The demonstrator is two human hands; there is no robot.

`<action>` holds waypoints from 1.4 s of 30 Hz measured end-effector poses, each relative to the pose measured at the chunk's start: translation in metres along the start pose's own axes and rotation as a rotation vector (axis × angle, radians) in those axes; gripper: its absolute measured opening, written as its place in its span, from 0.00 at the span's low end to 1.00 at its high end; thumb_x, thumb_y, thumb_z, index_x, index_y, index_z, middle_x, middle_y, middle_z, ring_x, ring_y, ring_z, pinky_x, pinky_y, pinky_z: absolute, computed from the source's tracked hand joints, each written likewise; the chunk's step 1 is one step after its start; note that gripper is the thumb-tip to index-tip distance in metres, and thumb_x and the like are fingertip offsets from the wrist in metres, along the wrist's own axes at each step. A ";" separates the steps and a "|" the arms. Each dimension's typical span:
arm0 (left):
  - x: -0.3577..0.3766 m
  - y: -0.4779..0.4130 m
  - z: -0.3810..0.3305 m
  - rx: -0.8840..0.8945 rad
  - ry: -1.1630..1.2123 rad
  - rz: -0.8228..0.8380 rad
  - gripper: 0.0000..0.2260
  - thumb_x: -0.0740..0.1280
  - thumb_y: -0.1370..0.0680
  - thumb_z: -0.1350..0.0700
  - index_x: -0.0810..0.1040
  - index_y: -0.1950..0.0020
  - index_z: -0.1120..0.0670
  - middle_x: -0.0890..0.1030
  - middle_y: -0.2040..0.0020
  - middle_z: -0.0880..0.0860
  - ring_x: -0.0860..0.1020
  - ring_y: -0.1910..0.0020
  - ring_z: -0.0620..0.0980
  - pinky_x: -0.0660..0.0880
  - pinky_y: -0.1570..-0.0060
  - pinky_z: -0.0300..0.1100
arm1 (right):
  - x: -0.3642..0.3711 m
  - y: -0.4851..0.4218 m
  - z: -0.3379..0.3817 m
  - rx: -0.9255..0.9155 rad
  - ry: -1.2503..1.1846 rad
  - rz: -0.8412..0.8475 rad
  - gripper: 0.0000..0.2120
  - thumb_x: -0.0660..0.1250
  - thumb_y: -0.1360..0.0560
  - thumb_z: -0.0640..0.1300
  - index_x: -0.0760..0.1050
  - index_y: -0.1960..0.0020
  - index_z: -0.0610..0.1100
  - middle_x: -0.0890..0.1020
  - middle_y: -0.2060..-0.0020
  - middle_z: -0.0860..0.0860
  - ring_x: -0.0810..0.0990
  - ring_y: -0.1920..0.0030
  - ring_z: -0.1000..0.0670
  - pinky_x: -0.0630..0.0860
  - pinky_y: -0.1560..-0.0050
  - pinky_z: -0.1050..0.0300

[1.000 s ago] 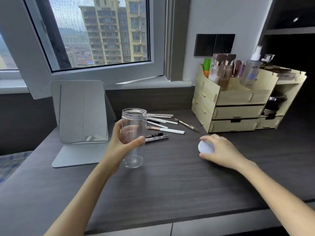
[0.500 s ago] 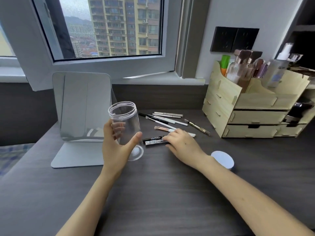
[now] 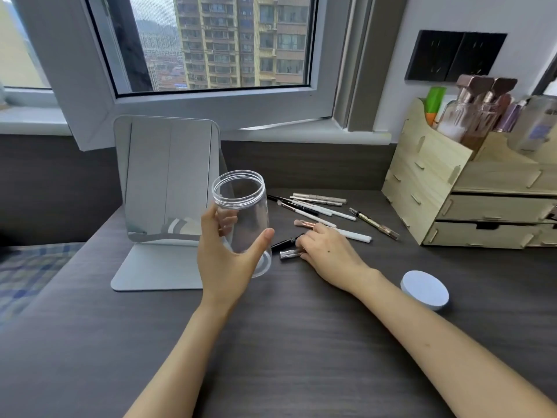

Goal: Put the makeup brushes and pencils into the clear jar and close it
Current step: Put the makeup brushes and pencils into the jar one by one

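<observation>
Left hand (image 3: 224,260) grips the tilted clear jar (image 3: 241,218); right hand (image 3: 328,253) pinches a silver-capped black pencil (image 3: 289,254), mid-desk (image 3: 301,342), the near edge open.

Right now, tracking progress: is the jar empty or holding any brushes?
Empty: the clear jar shows nothing inside; brushes lie on the desk.

Both our forearms reach forward, bare.

Our left hand (image 3: 224,260) is raised with the palm turned inward, thumb on the near side and fingers curled round the far side in a firm grip. Our right hand (image 3: 327,253) lies low, palm down, fingers bent and pinching at their tips.
</observation>
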State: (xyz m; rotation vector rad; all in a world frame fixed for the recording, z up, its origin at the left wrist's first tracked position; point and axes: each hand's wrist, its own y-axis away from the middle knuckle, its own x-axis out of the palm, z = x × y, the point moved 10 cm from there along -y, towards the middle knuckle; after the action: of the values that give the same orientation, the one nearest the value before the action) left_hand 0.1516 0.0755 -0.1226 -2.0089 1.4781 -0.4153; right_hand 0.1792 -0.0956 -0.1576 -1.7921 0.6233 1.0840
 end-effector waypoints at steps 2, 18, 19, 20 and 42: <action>0.002 0.001 -0.001 0.020 -0.024 0.017 0.33 0.73 0.36 0.41 0.65 0.36 0.48 0.76 0.48 0.46 0.75 0.48 0.43 0.69 0.46 0.33 | 0.002 0.001 0.005 -0.049 0.022 -0.014 0.09 0.77 0.40 0.39 0.79 0.63 0.45 0.82 0.69 0.50 0.81 0.63 0.46 0.77 0.66 0.58; 0.025 0.015 -0.033 0.335 -0.334 0.151 0.36 0.77 0.38 0.50 0.66 0.33 0.51 0.72 0.41 0.45 0.71 0.42 0.47 0.68 0.42 0.44 | -0.155 0.041 -0.035 0.469 -1.383 -0.729 0.23 0.65 0.26 0.30 0.63 0.41 0.54 0.80 0.58 0.46 0.82 0.57 0.50 0.82 0.54 0.48; 0.027 0.017 -0.033 0.353 -0.346 0.164 0.36 0.77 0.38 0.50 0.66 0.33 0.51 0.73 0.41 0.46 0.71 0.42 0.47 0.68 0.42 0.43 | -0.154 0.040 -0.028 0.471 -1.280 -0.703 0.23 0.67 0.27 0.31 0.64 0.43 0.54 0.81 0.58 0.46 0.82 0.57 0.50 0.82 0.53 0.47; 0.028 0.018 -0.034 0.362 -0.354 0.172 0.37 0.78 0.38 0.50 0.66 0.33 0.52 0.73 0.40 0.47 0.71 0.42 0.47 0.67 0.42 0.43 | -0.149 0.039 -0.021 0.484 -1.168 -0.652 0.21 0.69 0.28 0.33 0.66 0.45 0.54 0.82 0.58 0.47 0.82 0.58 0.51 0.81 0.53 0.49; 0.023 0.013 -0.026 0.396 -0.467 0.156 0.37 0.80 0.40 0.56 0.68 0.35 0.53 0.78 0.42 0.55 0.72 0.43 0.51 0.64 0.42 0.41 | -0.070 0.052 -0.074 0.770 -0.569 -0.390 0.08 0.65 0.25 0.39 0.83 0.58 0.40 0.84 0.61 0.44 0.79 0.56 0.42 0.75 0.55 0.51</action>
State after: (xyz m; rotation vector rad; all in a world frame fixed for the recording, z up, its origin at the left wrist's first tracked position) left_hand 0.1344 0.0444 -0.1130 -1.5337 1.1436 -0.1409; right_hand 0.1355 -0.1880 -0.1056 -0.8329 0.2582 0.8562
